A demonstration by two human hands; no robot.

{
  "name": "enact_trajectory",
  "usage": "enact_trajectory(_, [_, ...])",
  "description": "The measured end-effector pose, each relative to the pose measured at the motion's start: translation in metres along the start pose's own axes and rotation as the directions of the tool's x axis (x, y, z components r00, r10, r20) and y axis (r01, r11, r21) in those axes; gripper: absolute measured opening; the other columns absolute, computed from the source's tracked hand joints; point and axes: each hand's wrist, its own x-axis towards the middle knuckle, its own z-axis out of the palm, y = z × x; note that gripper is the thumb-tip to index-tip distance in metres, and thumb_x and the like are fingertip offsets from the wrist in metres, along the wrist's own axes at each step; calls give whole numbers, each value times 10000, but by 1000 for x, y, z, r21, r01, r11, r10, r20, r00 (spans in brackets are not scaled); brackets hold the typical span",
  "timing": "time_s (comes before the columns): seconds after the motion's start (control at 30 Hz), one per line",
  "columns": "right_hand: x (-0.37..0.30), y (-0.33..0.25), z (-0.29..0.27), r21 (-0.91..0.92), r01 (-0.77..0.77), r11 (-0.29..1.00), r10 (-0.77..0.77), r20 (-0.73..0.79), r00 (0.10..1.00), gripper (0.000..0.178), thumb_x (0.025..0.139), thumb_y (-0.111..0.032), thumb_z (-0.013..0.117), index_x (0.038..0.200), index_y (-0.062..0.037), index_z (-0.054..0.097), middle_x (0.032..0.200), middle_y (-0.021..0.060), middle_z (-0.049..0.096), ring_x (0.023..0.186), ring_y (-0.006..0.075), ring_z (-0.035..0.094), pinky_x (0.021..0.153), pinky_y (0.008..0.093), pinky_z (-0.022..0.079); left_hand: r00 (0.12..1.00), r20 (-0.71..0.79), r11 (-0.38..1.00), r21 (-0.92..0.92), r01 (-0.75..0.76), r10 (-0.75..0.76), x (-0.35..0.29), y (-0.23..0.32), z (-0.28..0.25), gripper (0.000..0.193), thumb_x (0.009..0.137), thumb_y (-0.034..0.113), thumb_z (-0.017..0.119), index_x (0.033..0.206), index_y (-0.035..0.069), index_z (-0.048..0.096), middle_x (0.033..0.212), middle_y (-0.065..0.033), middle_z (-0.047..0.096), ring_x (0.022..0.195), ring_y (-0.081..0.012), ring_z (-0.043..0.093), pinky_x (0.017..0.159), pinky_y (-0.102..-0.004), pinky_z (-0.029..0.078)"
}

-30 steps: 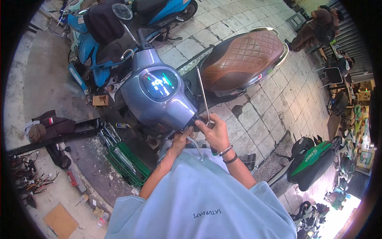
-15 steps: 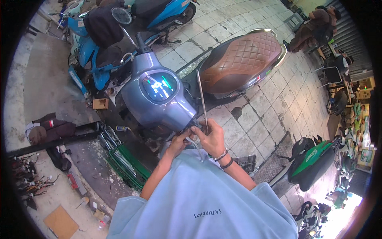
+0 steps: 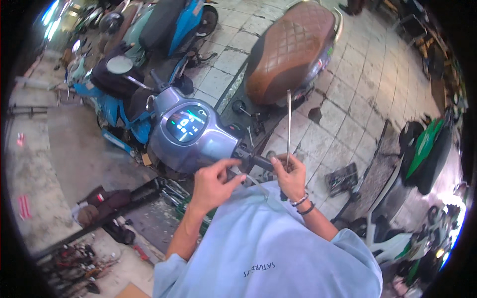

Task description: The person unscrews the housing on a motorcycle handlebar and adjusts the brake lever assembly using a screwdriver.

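A grey-blue scooter front [image 3: 186,154] with a lit display [image 3: 185,123] stands before me. Its black handlebar grip [image 3: 263,163] points to the right, and a silver brake lever [image 3: 257,185] curves toward my shirt. My left hand [image 3: 213,186] is at the lever's root, thumb and forefinger apart around a dark part too small to make out. With my right hand [image 3: 292,179], beside the grip's outer end, I hold a long screwdriver [image 3: 288,124]. Its thin metal shaft points up and away; part of its dark handle shows below the fingers.
A brown quilted seat [image 3: 293,49] lies beyond the handlebar. Blue scooters [image 3: 117,116] are parked at the left, and a green and white scooter [image 3: 422,154] at the right. An open tool case [image 3: 342,180] rests on the tiled floor. Dark clothing [image 3: 107,203] hangs over a bar at lower left.
My hands have moved apart: the left has drawn back with its fingers spread, and the right has shifted to the grip's outer end with the screwdriver. The view has turned somewhat.
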Motion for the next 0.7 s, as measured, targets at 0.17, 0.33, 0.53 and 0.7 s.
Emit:
enact_trajectory(0.17, [-48,35,-17,-210,186,960,-186,20,982,125,912,-102,847,902,14,801,777,127,739,632,136,669,585,291,510,775,399,703,344,-622,491,80,-16,-12,549,769,344,940,1249,119,800,791,-80,693,702,-247,645,645,-378,515])
enact_trajectory(0.33, [-51,62,-3,-214,382,899,-409,-102,907,139,878,-127,874,954,-21,826,753,120,744,620,230,708,603,331,545,655,727,782,279,-558,207,115,-4,-12,437,774,334,951,1118,91,835,804,-91,728,672,-228,640,643,-370,516])
enact_trajectory(0.53, [-37,61,11,-86,200,976,-197,33,980,241,848,-139,896,1064,-42,848,847,137,795,712,238,767,647,316,574,513,848,723,271,-636,133,126,9,-8,376,823,339,934,1071,70,845,805,-104,745,668,-215,655,626,-369,508])
enact_trajectory(0.7, [-45,60,25,-429,415,803,-466,-16,885,450,814,-437,907,1200,-215,842,995,96,823,835,295,773,736,375,601,235,909,496,37,-868,345,119,15,-5,278,881,332,864,1015,89,845,883,-120,777,803,-333,735,705,-433,554])
